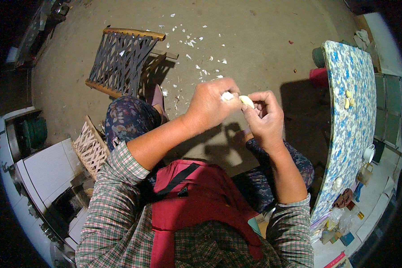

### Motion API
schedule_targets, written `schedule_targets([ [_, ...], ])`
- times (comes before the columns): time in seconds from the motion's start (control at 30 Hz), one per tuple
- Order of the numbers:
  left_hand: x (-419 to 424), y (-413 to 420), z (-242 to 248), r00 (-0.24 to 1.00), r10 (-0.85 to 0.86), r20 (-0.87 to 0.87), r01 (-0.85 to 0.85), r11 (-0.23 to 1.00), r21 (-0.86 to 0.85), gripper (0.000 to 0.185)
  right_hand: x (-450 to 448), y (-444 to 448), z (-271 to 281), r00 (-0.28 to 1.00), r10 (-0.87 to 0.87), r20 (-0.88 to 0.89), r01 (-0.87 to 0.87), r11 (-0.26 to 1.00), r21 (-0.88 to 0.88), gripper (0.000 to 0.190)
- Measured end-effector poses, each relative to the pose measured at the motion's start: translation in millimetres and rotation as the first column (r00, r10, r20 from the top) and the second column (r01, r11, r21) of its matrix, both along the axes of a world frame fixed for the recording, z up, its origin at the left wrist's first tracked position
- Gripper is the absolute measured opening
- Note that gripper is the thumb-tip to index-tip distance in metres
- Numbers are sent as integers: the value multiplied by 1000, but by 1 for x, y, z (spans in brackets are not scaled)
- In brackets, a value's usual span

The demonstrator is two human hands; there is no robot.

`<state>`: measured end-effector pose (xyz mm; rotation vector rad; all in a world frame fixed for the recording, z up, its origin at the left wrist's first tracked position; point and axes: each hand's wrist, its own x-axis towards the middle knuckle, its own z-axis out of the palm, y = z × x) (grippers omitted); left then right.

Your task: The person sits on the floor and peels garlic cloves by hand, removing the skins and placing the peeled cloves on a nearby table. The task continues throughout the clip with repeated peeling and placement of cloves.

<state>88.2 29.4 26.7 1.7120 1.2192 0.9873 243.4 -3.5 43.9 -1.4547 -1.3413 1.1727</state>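
Observation:
Between the thumb and fingers of my right hand [266,115] is a pale yellow garlic clove [246,101], its peeled side facing up. My left hand [214,102] is curled around white garlic [227,96], which looks like a piece of bulb or skin, partly hidden by the fingers. The left fingertips meet the clove's near end. Both hands are over the floor in front of my knees. Several peeled cloves [348,99] lie on the blue-flowered tabletop [351,73] at the right, and a garlic bulb [337,183] rests lower down on it.
White garlic skins [191,43] are scattered on the concrete floor [254,43]. A wooden stool with dark woven straps [115,62] stands at the upper left, a lighter woven one [91,147] below it. A white cup [369,153] and plastic bags [341,219] are at the right.

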Motion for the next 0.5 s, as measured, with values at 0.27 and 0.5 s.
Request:
schedule_targets([
  [0.27,-5,4,-1,990,56,127,-5,930,-367,13,5,2,1,996,-34,-78,25,994,-109,17],
  [0.5,-2,1,5,992,-69,108,104,927,-361,12,0,1,-7,976,-71,207,41,988,150,18],
])
